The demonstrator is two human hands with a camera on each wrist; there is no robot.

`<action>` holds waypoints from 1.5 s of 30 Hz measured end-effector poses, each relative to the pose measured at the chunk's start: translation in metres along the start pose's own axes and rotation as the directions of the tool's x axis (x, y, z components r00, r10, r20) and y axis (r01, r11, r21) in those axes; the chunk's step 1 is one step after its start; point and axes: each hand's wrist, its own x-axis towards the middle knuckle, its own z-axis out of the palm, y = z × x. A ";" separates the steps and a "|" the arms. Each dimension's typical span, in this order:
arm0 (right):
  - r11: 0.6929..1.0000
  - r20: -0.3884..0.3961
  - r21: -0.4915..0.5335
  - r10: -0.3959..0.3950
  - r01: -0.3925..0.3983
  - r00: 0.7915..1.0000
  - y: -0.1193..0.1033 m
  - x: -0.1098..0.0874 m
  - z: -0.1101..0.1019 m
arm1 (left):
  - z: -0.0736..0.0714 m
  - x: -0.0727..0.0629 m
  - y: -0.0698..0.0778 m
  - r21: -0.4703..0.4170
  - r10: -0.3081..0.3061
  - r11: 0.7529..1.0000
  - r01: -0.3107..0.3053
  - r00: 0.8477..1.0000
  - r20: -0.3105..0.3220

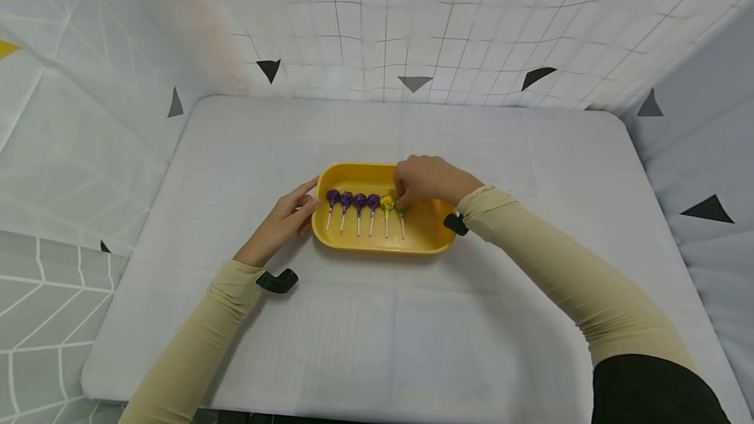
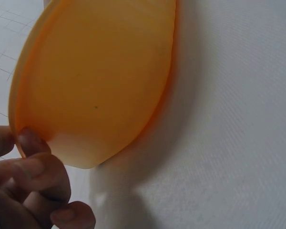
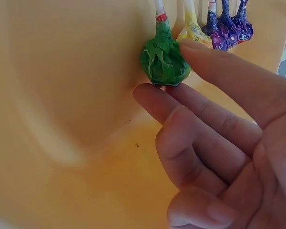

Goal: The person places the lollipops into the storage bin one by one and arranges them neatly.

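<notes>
A yellow tray [image 1: 353, 244] lies on the table with a row of lollipops in it, sticks toward the person. Several purple lollipops [image 1: 359, 201] are at the left of the row, then a yellow lollipop [image 1: 386, 203] and a green lollipop [image 3: 165, 63] at the right end. My right hand [image 1: 432, 180] reaches over the tray's far rim and pinches the green lollipop's wrapped head, thumb on one side and fingertips at its top. At the tray's left end, my left hand [image 1: 288, 214] holds the rim, several of its fingers curled in the left wrist view.
The white-covered table [image 1: 365, 332] extends around the tray on every side. A pale wall with grid lines [image 1: 412, 31] rises behind it, and side walls stand left and right. Dark wrist cameras [image 1: 278, 281] stick out from both sleeves.
</notes>
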 end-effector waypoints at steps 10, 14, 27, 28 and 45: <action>1.000 -0.007 0.004 0.011 -0.011 1.000 0.002 -0.001 0.000 | 0.000 0.001 0.000 0.016 -0.013 1.000 0.013 1.000 -0.004; 1.000 -0.016 0.005 0.013 -0.013 1.000 0.001 -0.003 -0.003 | 0.000 0.001 0.001 0.020 -0.014 1.000 0.014 1.000 -0.004; 1.000 -0.045 0.030 0.009 -0.008 0.999 0.002 -0.017 -0.016 | 0.001 0.000 0.002 0.026 -0.006 1.000 0.007 1.000 -0.008; 0.999 -0.047 0.034 0.009 -0.007 0.999 0.003 -0.019 -0.017 | 0.001 0.000 0.002 0.027 -0.007 1.000 0.007 1.000 -0.008; 0.997 -0.083 0.072 0.037 -0.031 0.996 0.022 -0.050 -0.022 | 0.002 0.001 0.003 0.026 -0.015 1.000 0.016 1.000 -0.005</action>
